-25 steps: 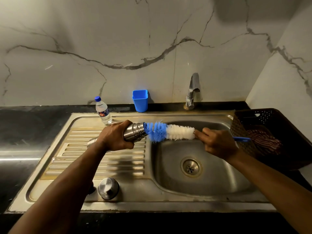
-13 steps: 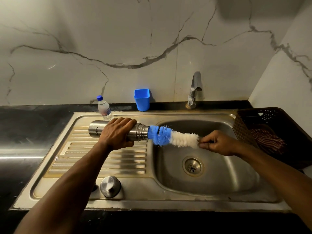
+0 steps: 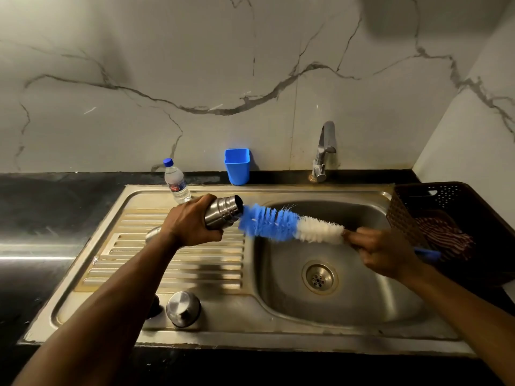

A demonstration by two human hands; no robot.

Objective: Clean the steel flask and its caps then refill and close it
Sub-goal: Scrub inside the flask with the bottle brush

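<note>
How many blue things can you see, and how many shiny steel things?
Blue: 4, the blue square plastic cup, the blue cap of the clear plastic water bottle, the blue bristles of the bottle brush, its blue handle.
Steel: 4, the steel flask, the round steel cap, the steel tap, the steel sink.
Total: 8.

Beyond the left hand (image 3: 192, 221) I see a blue plastic cup (image 3: 237, 165) standing upright on the black counter (image 3: 41, 207), against the veined marble wall (image 3: 250, 65). Farther back than the right hand (image 3: 390, 254), a steel tap (image 3: 324, 151) rises at the rear edge of the sink (image 3: 306, 344). Just right of that hand sits a dark perforated basket (image 3: 434, 196) with a striped cloth (image 3: 446, 238) inside. The drain (image 3: 320, 277) lies just left of it, lower in my view.
</note>
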